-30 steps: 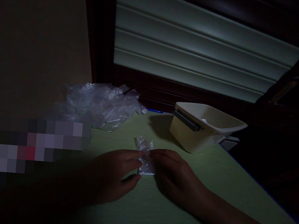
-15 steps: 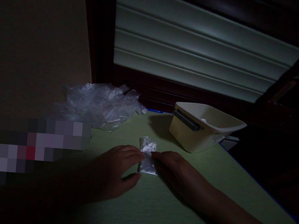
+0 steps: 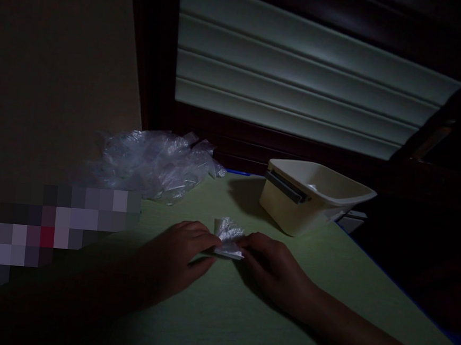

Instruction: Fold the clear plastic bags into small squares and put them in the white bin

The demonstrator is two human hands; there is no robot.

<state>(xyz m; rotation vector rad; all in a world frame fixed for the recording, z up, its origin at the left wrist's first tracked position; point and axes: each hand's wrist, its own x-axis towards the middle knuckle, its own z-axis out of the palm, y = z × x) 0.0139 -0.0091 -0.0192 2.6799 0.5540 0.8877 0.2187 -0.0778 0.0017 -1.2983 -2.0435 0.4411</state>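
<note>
Grip clamped on packet in right hand, unclear in left hand, long axis pointing away

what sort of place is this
Possibly a dim corner of a home or small workroom; I can't tell which. A green tabletop, a heap of clear plastic and a pale slatted panel suggest it.

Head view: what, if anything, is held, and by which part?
A crinkled plastic packet, by its sides: left hand at the left edge, right hand at the right. Pinched or merely pressed, I cannot tell.
</note>
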